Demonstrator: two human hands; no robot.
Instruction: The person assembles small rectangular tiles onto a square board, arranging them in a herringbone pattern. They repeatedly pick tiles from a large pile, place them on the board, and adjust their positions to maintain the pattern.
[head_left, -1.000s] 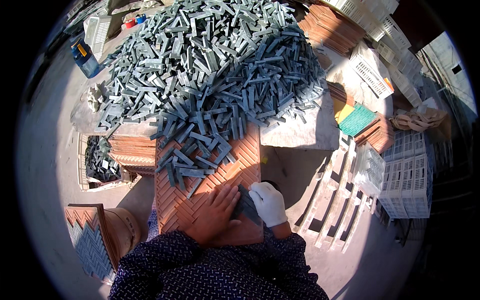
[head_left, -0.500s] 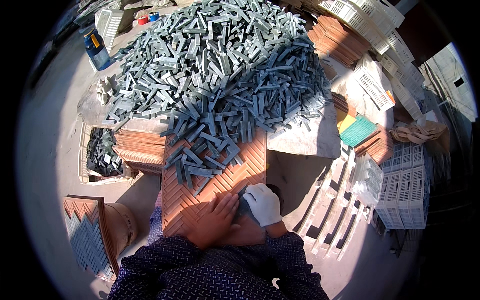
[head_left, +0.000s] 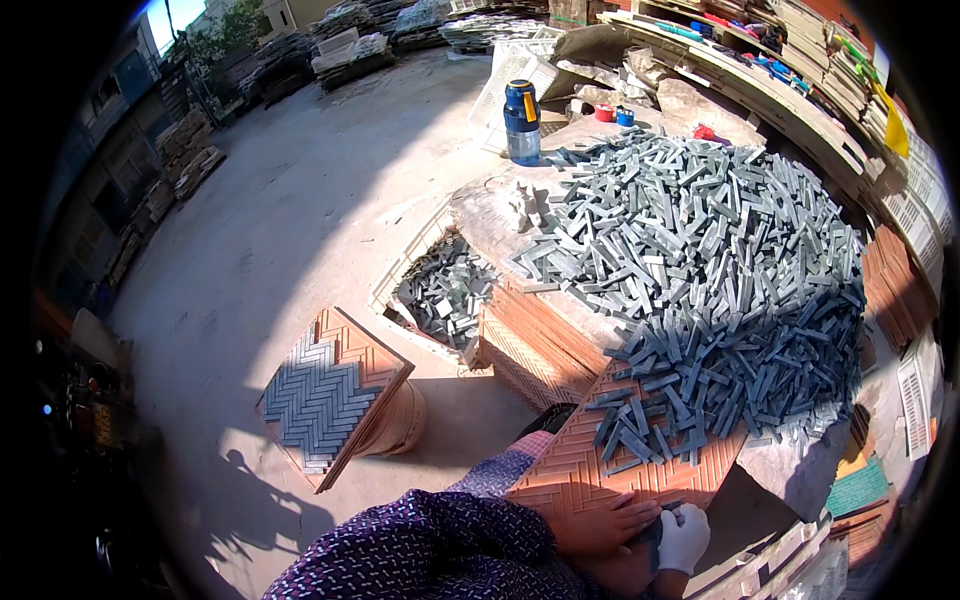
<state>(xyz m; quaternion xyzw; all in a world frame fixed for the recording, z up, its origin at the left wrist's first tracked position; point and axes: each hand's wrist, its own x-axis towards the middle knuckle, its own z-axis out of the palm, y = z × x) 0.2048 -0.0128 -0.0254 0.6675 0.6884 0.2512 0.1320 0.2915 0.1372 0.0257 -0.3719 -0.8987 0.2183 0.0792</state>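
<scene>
My left hand [head_left: 606, 526], bare, lies flat with fingers stretched on an orange mould board [head_left: 572, 478] with herringbone ridges. Beside it, my right hand [head_left: 684, 538] wears a white glove, its fingers curled around the edge of a dark grey flat piece [head_left: 650, 538]. Most of that piece is hidden by both hands, so its exact kind does not show. Loose grey stone strips [head_left: 640, 440] spill over the board's far part from a large heap [head_left: 710, 250] beyond.
To the left, a board set with grey herringbone strips [head_left: 318, 400] rests on a round drum [head_left: 398, 425]. Stacked orange boards [head_left: 540, 345] stand beside a white crate [head_left: 385, 285] of stone scraps. A blue bottle [head_left: 522, 125] stands behind; a slatted pallet [head_left: 780, 565] lies at right.
My view has swung left, so the scene sits farther right and the yard at left shows. Both hands stay close together on the board, the glove still at the dark piece.
</scene>
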